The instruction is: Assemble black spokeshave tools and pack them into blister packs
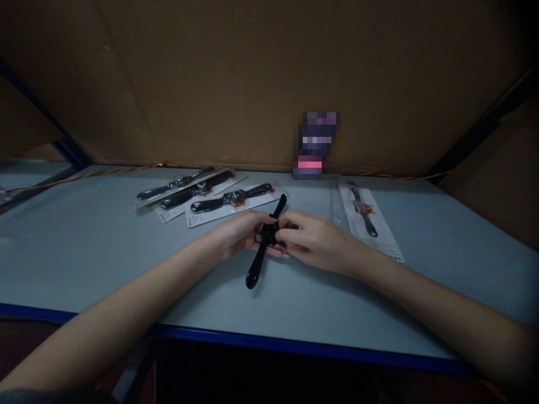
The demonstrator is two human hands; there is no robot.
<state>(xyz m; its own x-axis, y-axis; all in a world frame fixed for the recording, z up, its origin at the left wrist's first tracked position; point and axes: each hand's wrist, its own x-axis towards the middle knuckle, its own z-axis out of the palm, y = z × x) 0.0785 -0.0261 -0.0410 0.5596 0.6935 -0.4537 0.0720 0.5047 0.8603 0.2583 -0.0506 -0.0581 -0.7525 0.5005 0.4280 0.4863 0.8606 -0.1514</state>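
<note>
Head view, black tool (254, 272), middle hidden by fingers (295, 235)

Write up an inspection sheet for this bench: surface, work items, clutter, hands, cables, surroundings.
Surface: grey tabletop, blue front edge; no spill seen.
Work items: black spokeshave-shaped tool in hand; three carded tools overlapping or close together at rear left; one carded tool at right.
Clutter: clear plastic beside the right card; pixelated object at rear, identity unclear.
Hands: left hand holds the tool's middle; right hand has fingers there, exact grip hidden.
Cables: red and yellow wires along rear edge.
Surroundings: brown rear panel, dim light.
</note>
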